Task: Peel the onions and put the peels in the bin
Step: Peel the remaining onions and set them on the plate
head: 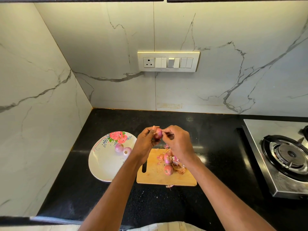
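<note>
red onion [158,133] pinched between left hand [146,142] and right hand [176,140].

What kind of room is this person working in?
Most likely a home kitchen: a gas stove sits on the black counter, and onions lie on a wooden cutting board beside a flowered plate.

- Home kitchen: gas stove [286,155] on black surface [103,197].
- Left of stove: chopping board [155,174] w/ onions [168,170], floral plate [103,162].
- Above-left of stove: marble-look wall [100,47], switch panel [168,61].
</note>
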Action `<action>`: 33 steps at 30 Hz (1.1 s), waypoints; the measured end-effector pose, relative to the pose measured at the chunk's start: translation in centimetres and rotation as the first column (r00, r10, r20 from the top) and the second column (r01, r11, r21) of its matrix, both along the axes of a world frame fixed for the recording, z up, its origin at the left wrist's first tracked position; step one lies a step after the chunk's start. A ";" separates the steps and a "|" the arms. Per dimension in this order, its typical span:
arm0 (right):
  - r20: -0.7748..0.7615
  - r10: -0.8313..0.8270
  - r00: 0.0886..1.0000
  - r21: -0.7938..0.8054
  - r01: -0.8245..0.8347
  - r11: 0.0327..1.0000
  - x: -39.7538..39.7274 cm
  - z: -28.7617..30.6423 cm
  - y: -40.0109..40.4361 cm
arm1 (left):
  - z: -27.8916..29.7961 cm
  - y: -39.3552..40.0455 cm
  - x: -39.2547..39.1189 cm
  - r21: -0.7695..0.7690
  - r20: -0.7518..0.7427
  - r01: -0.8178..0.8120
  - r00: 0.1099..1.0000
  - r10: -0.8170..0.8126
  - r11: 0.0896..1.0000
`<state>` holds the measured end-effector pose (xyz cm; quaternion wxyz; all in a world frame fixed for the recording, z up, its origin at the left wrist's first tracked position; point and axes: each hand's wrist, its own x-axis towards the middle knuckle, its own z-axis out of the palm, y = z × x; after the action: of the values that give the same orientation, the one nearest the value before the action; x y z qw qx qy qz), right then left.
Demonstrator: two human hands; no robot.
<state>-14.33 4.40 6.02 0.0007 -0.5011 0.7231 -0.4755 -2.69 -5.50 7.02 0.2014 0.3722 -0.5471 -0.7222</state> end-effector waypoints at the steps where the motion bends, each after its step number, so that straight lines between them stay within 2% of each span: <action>1: -0.005 -0.002 1.000 -0.003 0.002 1.000 0.1 0.0 0.0 | 0.0 0.0 0.1 0.013 -0.006 -0.002 1.000 0.002 1.000; 10: 0.077 -0.021 0.997 -0.022 0.023 1.000 -0.1 0.2 0.1 | 0.6 0.3 0.3 0.094 -0.097 0.024 0.995 -0.015 0.995; 14: 0.233 -0.086 0.969 -0.006 0.090 0.996 0.0 0.2 0.0 | 0.8 0.3 0.4 0.136 -0.124 0.017 0.992 0.000 0.991; 18: 0.447 -0.133 0.885 0.033 0.132 0.991 0.2 0.1 0.0 | 0.6 0.3 0.3 0.158 -0.130 0.000 0.991 0.020 0.988; 23: 0.599 -0.009 0.801 0.086 -0.053 0.995 -0.7 0.2 0.2 | 0.6 0.1 0.3 0.132 -0.093 -0.024 0.995 0.036 0.991; 26: 0.572 0.033 0.820 0.100 -0.110 0.989 -0.7 0.4 0.2 | 0.9 0.1 0.3 0.138 -0.114 -0.011 0.993 0.027 0.990; 33: 0.549 -0.009 0.836 0.078 -0.041 0.996 -1.3 0.5 0.0 | 1.2 0.1 0.0 0.078 -0.115 0.045 0.993 -0.036 0.996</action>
<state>-15.60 4.39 6.54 0.2335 -0.3494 0.7083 -0.5672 -2.68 -5.40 8.23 0.2022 0.3273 -0.5130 -0.7674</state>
